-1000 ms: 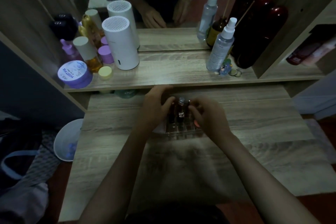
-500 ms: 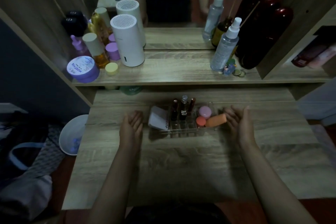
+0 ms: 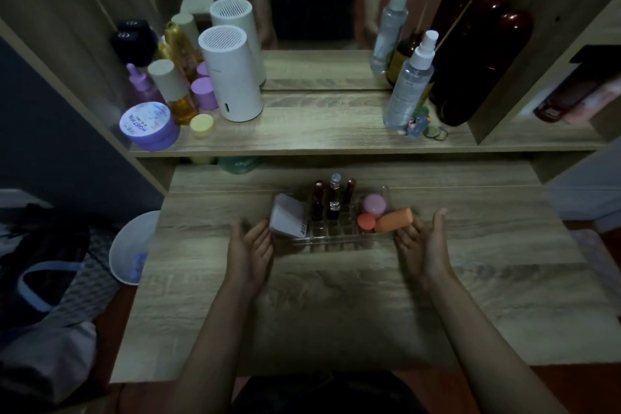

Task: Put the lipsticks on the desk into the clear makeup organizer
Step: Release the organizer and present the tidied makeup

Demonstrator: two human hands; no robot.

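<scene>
both hands open, fingers loosely spread and empty: left hand (image 3: 250,250) and right hand (image 3: 424,243) flank the organizer (image 3: 336,232) on the desk (image 3: 336,306), three lipsticks (image 3: 333,196) upright inside

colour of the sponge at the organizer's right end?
Orange sponge, seen in the head view, the only one.

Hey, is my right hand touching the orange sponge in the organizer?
Cannot tell: in the head view the right hand fingertips meet the orange sponge edge, blurred.

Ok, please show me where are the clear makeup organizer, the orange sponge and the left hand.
clear makeup organizer (image 3: 336,239), head view, its front wall
orange sponge (image 3: 394,220), head view, middle of its body
left hand (image 3: 249,251), head view, open palm
</scene>
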